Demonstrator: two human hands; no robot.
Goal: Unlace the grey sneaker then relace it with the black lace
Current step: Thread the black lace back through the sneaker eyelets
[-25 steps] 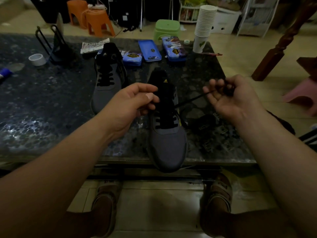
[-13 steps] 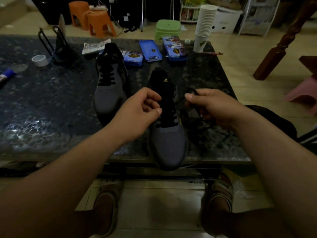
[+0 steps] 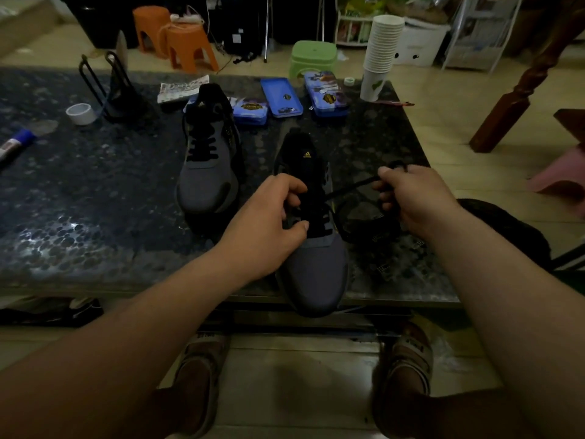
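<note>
A grey sneaker (image 3: 316, 274) with a black tongue lies on the dark stone table (image 3: 95, 201), its toe hanging over the front edge. My left hand (image 3: 269, 223) curls over the left side of its lacing and pinches there. My right hand (image 3: 411, 201) sits to the right of the shoe and pinches the black lace (image 3: 351, 188), which runs taut from the eyelets to my fingers. A slack loop of lace lies on the table below that hand.
A second grey sneaker (image 3: 209, 166), laced, stands further back on the left. Behind it are blue tins (image 3: 281, 96), a stack of paper cups (image 3: 381, 55), a tape roll (image 3: 80, 114), a black wire stand (image 3: 110, 90) and a marker (image 3: 15, 142). Stools stand on the floor beyond.
My right hand swung in toward the shoe, then drew out to the right again with the lace. My left hand slid lower along the lacing.
</note>
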